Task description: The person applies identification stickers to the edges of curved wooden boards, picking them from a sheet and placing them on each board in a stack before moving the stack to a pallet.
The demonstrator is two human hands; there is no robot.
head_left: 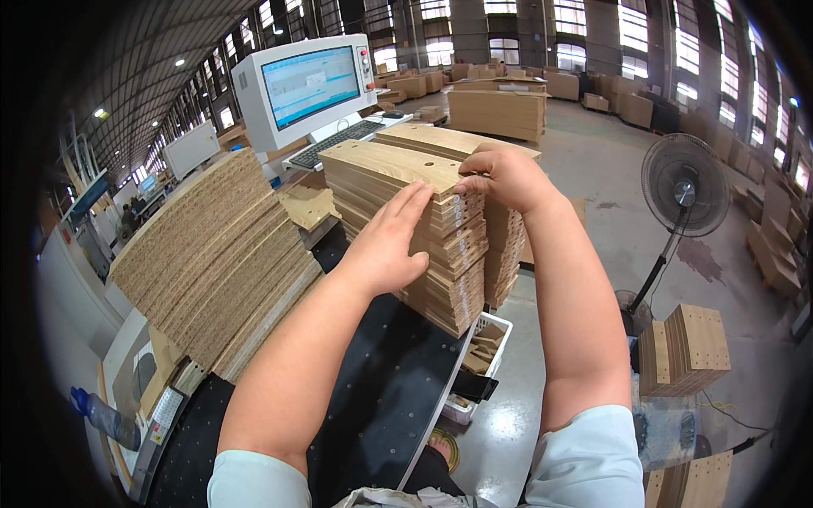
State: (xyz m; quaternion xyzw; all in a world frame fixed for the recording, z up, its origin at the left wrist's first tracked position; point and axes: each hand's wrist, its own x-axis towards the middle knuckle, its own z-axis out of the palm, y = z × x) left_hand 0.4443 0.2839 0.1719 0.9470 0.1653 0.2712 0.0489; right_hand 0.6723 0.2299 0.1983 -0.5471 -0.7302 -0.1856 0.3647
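A tall stack of wood-grain boards stands on the black dotted table, with a hole in the top board and a column of small pale marks down its near end. My left hand lies along the stack's side, fingers stretched out and tips at the top near corner. At that same corner my right hand is closed, thumb and fingers pinched together over the top board's end. Whatever sits in the pinch is too small or hidden to make out. A second board stack stands close behind on the right.
Left of the table leans a large stack of chipboard panels. A monitor and keyboard stand beyond. Below the table edge is a white basket with wood pieces. On the right are a standing fan and more board stacks.
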